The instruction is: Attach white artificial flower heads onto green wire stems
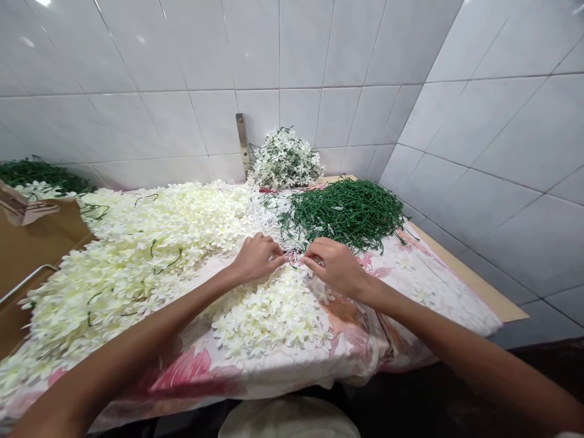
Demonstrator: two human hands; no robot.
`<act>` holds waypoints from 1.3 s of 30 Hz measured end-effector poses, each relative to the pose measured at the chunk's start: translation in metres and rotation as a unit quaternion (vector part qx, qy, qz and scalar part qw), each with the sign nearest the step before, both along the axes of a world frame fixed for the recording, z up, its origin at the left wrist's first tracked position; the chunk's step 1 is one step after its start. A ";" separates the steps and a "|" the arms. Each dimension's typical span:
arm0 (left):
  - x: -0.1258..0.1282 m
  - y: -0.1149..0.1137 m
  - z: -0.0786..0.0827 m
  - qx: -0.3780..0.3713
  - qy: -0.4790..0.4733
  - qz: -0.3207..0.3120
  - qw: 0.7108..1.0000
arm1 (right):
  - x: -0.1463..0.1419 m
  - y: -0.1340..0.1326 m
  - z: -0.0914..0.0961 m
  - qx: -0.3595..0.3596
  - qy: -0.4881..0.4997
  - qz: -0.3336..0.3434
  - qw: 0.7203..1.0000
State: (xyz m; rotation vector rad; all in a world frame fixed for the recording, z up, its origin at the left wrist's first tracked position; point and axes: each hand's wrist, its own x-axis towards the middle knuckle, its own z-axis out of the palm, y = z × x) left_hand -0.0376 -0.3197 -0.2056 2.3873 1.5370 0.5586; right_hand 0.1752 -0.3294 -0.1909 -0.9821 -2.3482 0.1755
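Observation:
My left hand (258,257) and my right hand (333,264) meet over the middle of the table, fingers pinched together on a small piece between them, seemingly a white artificial flower on a green stem (293,257). Loose white flowers (269,316) lie heaped just below my hands. A far bigger heap of white flowers (137,255) spreads to the left. A mound of green plastic stems (347,212) sits right behind my right hand.
A floral cloth (410,286) covers the table (497,298), which stands in a white-tiled corner. Finished white flower sprigs (285,159) are piled against the back wall. A cardboard box (31,243) with more greenery (39,173) stands at the left.

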 end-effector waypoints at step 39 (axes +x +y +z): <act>-0.049 -0.027 -0.019 -0.089 -0.451 0.102 0.882 | -0.025 0.038 -0.023 -0.132 -0.063 0.162 0.976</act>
